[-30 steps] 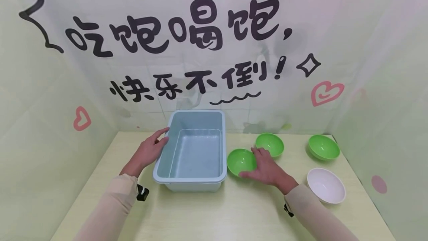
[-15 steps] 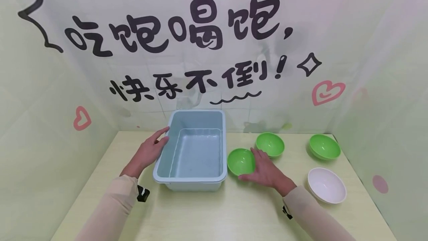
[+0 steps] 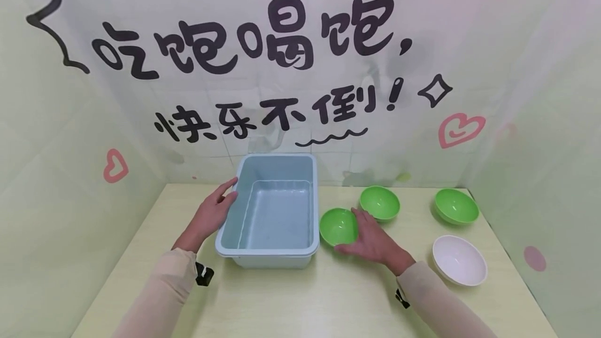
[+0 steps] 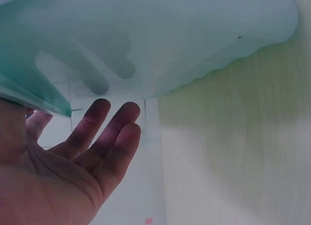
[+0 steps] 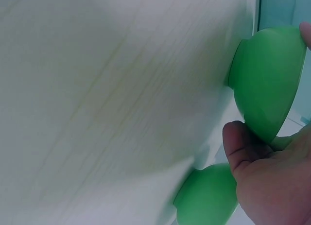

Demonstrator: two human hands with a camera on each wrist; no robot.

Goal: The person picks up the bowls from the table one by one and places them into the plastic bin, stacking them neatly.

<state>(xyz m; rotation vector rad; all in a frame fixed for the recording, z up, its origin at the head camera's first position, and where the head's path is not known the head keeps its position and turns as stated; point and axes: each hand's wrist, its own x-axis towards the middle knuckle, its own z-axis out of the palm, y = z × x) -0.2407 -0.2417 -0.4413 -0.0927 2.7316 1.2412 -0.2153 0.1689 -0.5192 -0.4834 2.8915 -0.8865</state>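
My left hand [image 3: 213, 214] rests at the left rim of a pale blue plastic basin [image 3: 267, 252], thumb and a fingertip on the rim. Several relaxed fingers [image 4: 124, 142] extend beside its outer wall in the left wrist view. Just right of the basin, a green bowl [image 3: 335, 228] stands upright on the table. My right hand [image 3: 375, 239] grips this bowl by its right side, thumb at the near edge and fingers at the far one. In the right wrist view, fingertips [image 5: 235, 137] hook against the bowl's rim. Part of the bowl is hidden by the hand.
A second green bowl [image 3: 379, 203] stands close behind the right hand. Farther right are another green bowl [image 3: 455, 206] and a white bowl [image 3: 459, 261] near the table's right edge. A printed wall sheet [image 3: 281, 87] rises behind the table [image 3: 300, 304].
Both hands keep their places at the basin and the bowl. The left wrist and sleeve have shifted slightly right; the basin and bowls have stayed put.
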